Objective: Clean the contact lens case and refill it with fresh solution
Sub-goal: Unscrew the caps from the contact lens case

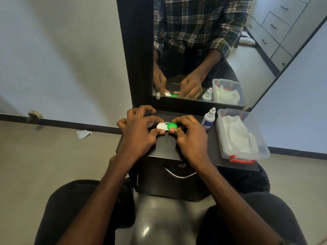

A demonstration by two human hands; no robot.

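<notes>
Both hands on the small white plastic contact lens case (163, 126)

My left fingers (160, 132) pinch its white end, right fingers (172, 131) grip the round green cap (172, 125); twisting could skid it.

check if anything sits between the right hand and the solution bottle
Nothing visible does. The white dropper bottle with the blue label stands just right of the right hand, which grips the green-capped contact lens case; only bare black shelf lies between.

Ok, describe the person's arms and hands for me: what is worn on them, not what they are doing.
Both forearms are bare from the elbows down in the head view. The left hand and the right hand wear no gloves, and no rings or watch show. The mirror shows plaid shirt sleeves rolled up to the forearms.
</notes>
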